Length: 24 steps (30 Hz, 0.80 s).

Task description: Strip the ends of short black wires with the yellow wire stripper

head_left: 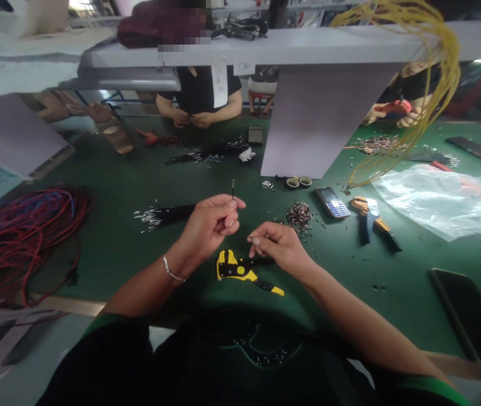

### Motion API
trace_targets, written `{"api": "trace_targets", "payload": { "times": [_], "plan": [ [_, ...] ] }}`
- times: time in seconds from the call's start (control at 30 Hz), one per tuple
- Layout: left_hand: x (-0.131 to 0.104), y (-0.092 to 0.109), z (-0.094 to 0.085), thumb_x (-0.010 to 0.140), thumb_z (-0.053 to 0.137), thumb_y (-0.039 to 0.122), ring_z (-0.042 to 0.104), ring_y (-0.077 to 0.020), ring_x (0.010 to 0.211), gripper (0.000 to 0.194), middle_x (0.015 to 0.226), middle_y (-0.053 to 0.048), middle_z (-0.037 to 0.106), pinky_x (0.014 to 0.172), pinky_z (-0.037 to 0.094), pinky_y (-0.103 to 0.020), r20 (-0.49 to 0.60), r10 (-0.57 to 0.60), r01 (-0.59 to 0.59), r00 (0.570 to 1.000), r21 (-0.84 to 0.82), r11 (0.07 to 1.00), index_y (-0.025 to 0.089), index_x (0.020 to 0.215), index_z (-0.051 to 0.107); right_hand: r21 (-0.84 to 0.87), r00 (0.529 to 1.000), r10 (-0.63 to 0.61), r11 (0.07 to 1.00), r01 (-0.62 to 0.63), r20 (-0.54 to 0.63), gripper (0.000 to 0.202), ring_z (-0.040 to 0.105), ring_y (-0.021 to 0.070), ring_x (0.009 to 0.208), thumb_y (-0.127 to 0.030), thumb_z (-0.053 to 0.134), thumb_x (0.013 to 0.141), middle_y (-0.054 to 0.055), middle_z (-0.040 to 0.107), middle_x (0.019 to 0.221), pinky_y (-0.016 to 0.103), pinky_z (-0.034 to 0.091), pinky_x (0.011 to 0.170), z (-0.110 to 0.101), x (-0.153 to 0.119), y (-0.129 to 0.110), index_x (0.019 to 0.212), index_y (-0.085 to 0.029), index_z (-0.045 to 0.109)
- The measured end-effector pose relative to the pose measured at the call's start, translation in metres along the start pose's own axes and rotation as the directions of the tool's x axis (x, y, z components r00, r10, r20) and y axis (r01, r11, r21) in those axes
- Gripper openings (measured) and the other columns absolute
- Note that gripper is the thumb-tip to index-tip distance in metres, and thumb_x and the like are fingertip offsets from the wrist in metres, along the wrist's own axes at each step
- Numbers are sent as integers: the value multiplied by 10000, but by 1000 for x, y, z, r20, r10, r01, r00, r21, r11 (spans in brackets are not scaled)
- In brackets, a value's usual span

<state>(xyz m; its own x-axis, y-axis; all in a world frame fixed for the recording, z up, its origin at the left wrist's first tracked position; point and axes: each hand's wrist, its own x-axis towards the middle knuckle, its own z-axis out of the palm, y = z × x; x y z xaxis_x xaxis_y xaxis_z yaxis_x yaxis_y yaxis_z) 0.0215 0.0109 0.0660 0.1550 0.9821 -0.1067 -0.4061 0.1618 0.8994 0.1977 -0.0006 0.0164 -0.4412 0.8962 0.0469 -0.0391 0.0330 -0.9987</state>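
My left hand [217, 217] pinches a thin black wire [233, 189], its bare tip pointing up above the thumb. To its right, my right hand [276, 242] has thumb and finger pressed together; whatever is between them is too small to make out. Below the two hands lies a yellow and black wire stripper [240, 270]. A bundle of black wires [168, 214] with bright stripped ends lies partly behind my left hand. Just beyond my right hand is a heap of small copper-coloured terminals [299, 217].
Red and blue cable [32, 237] is coiled at the left. Rightward are a keypad phone [332, 203], orange-blue crimping pliers [371, 217], a plastic bag [443, 197] and a smartphone [472, 316]. A shelf [329, 45] with a hanging panel [325, 118] spans the table; co-workers sit beyond.
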Motion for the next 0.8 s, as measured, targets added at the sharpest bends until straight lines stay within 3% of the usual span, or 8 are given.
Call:
{"api": "trace_targets", "payload": {
  "times": [0.13, 0.27, 0.4, 0.5, 0.63, 0.8],
  "plan": [
    [-1, 11, -3, 788, 602, 129, 316, -37, 412, 91, 452, 43, 391, 400, 250, -175, -38, 73, -73, 997, -5, 997, 111, 745, 680, -50, 999, -10, 999, 8, -38, 164, 574, 117, 496, -328, 614, 791, -6, 625, 568, 237, 422, 486, -3, 0, 7, 770, -166, 623],
    [-3, 16, -4, 784, 608, 130, 312, -37, 419, 85, 453, 47, 380, 400, 244, -173, -35, 107, -107, 994, -6, 994, 118, 744, 682, -310, 996, -86, 948, 77, -17, 118, 596, 133, 569, -259, 559, 821, 1, 641, 624, 260, 469, 553, -3, 0, 18, 794, -172, 634],
    [-6, 16, -5, 794, 612, 151, 309, -39, 420, 86, 462, 43, 401, 404, 234, -188, -5, 129, -128, 992, 7, 992, 128, 759, 687, -623, 973, -171, 748, 230, 155, 121, 631, 174, 734, -224, 569, 830, 44, 674, 799, 326, 511, 716, 2, -11, 23, 919, -183, 641],
    [-8, 18, -6, 799, 617, 165, 326, -43, 421, 81, 466, 40, 412, 408, 235, -201, 18, 150, -150, 989, 11, 989, 135, 770, 687, -762, 957, -111, 583, 282, 269, 327, 622, 260, 960, -295, 653, 791, 123, 673, 1029, 411, 499, 861, 6, -26, 25, 1085, -157, 615],
    [-14, 22, -4, 812, 606, 167, 347, -45, 421, 100, 471, 35, 420, 408, 222, -211, 57, 174, -174, 983, 1, 985, 135, 765, 689, -888, 959, -3, 377, 263, 283, 539, 550, 321, 1080, -371, 707, 733, 162, 611, 1174, 474, 459, 938, 12, -40, 34, 1203, -144, 574],
    [-20, 28, -3, 820, 578, 143, 332, -44, 402, 129, 455, 36, 414, 402, 216, -219, 92, 185, -182, 978, -39, 982, 135, 734, 674, -927, 960, 36, 272, 257, 277, 419, 546, 302, 1023, -298, 646, 782, 173, 610, 1130, 445, 469, 917, 17, -41, 39, 1148, -99, 607]
  ]
}}
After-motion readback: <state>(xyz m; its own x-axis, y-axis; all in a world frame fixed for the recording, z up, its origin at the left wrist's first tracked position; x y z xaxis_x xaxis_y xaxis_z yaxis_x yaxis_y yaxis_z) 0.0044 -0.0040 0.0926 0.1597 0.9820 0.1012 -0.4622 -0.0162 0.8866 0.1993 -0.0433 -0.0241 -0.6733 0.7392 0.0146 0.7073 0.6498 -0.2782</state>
